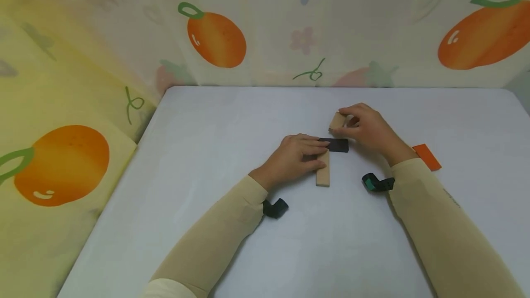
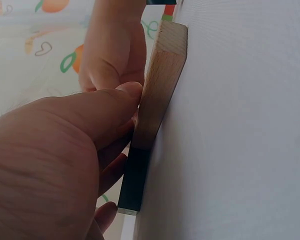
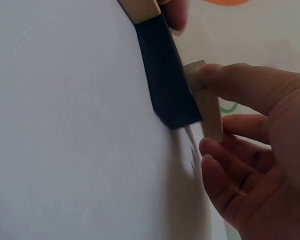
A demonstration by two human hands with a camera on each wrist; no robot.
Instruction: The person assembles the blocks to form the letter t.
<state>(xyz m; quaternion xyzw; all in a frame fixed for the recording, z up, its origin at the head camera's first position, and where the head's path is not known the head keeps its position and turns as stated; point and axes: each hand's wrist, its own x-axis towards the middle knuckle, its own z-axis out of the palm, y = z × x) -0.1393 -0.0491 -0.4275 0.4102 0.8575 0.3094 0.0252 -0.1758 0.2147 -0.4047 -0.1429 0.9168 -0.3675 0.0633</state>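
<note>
My left hand [image 1: 294,157] rests over two blocks with fingers extended. Its thumb touches the long plain wooden block [image 1: 323,176], while its fingertips lie on the black block [image 1: 339,145]. The two blocks meet end to side in a T or corner shape, their junction partly hidden by the fingers. Just beyond the black block, my right hand [image 1: 366,128] pinches another wooden block [image 1: 337,121] between thumb and fingers. In the right wrist view, that wooden block [image 3: 211,112] stands right behind the black block [image 3: 170,75], partly covered by it.
An orange block [image 1: 427,157] lies on the white table [image 1: 186,151], right of the right wrist. Black wrist cameras [image 1: 275,208] stick out from both sleeves. A fruit-printed cloth [image 1: 265,26] hangs along the table's back and left edges.
</note>
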